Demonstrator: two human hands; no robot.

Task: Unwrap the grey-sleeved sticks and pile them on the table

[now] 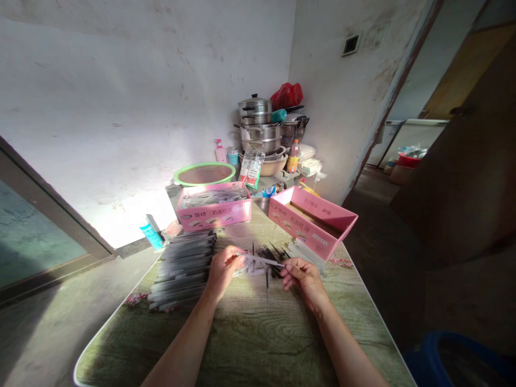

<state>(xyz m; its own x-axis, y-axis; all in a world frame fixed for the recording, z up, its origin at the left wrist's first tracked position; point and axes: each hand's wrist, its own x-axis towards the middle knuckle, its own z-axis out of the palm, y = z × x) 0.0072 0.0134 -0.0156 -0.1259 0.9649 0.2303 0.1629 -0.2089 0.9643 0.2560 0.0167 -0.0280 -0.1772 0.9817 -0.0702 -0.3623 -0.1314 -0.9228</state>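
A thin, whitish, tube-like stick [264, 260] spans the space between my two hands above the table. My left hand [226, 269] has one end pinched in its closed fingers, and my right hand [301, 277] grips the other end, which looks darker. Under the stick lies a loose heap of black sticks and short white pieces [255, 266], partly hidden by it. Left of my left hand, a wide stack of long grey and black sticks [183, 269] lies side by side. Pale translucent sticks [308, 255] lie beyond my right hand.
On the wood-patterned table [262, 344], a pink box [215, 214] full of thin sticks stands at back left. Another pink box [308, 228], its visible bottom brown, stands at back right. Behind are stacked steel pots [260, 131], a green-rimmed round tray [203, 165] and a bottle [294, 156].
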